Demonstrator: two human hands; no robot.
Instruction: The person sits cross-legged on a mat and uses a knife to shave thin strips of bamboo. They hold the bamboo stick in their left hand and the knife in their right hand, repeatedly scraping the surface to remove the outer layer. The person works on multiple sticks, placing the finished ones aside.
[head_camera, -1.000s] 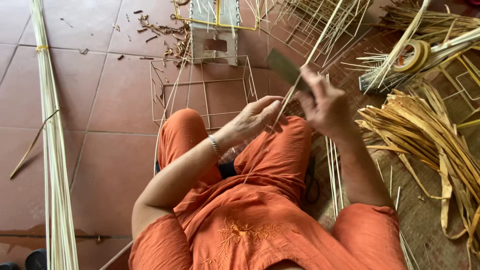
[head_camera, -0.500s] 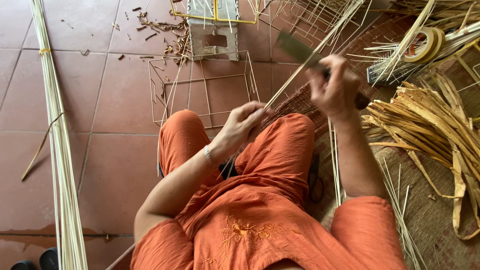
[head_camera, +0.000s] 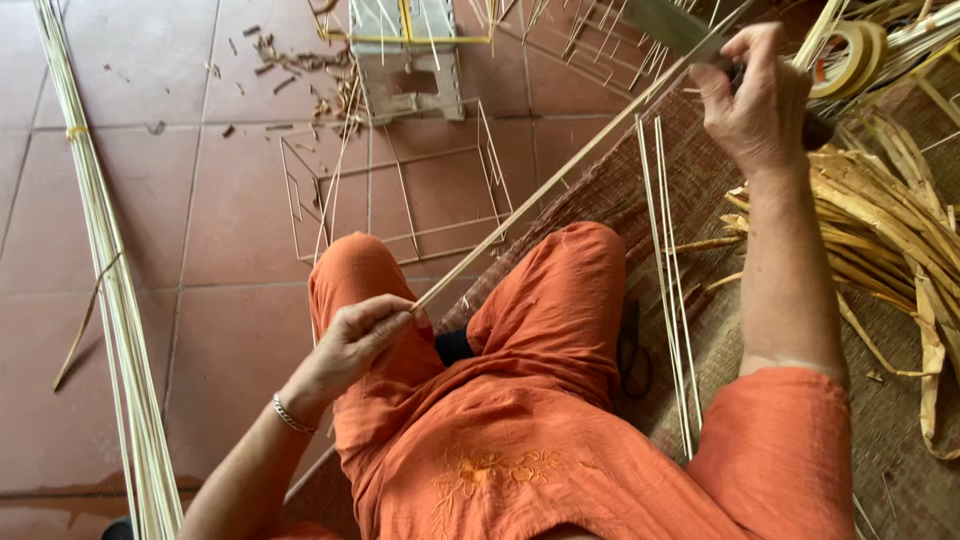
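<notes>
Left hand (head_camera: 355, 335) pinching near end of long thin pale bamboo strip (head_camera: 560, 180) above orange-clad lap, strip running diagonally up-right, right hand (head_camera: 755, 95) closed around flat grey knife blade (head_camera: 668, 24) against strip's far end

pale smooth bamboo strip (head_camera: 560, 180); dull metal blade (head_camera: 668, 24); matt clay tiles (head_camera: 200, 200).

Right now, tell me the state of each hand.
Left hand: closed, pinching the thin bamboo strip.
Right hand: closed around the knife.
</notes>
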